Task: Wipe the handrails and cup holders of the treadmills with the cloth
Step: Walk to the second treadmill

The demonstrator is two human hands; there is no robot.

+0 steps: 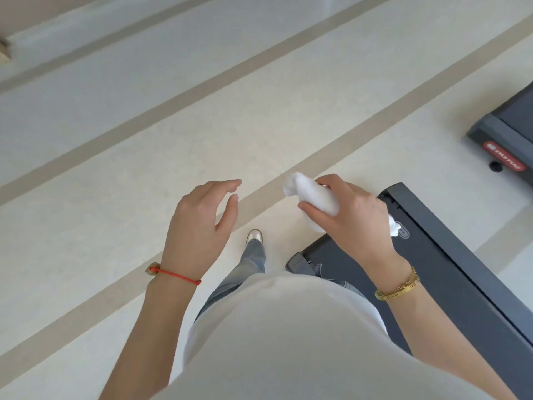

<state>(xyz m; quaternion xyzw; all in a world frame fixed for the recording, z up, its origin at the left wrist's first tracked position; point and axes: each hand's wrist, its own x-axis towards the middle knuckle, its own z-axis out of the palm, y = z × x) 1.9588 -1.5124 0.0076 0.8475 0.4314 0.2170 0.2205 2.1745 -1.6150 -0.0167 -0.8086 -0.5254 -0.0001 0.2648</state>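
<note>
My right hand (354, 217) is closed around a bunched white cloth (310, 194), held in the air above the rear end of a dark grey treadmill deck (432, 255) at the lower right. My left hand (202, 223) hovers over the floor left of it, fingers apart and holding nothing. The rear end of a second treadmill (501, 140), with a red label, shows at the right edge. No handrail or cup holder is in view.
The pale floor (144, 157) with beige stripes fills the left and middle. My left leg and shoe (254, 236) step onto it just left of the near treadmill. A gap of floor separates the two treadmills.
</note>
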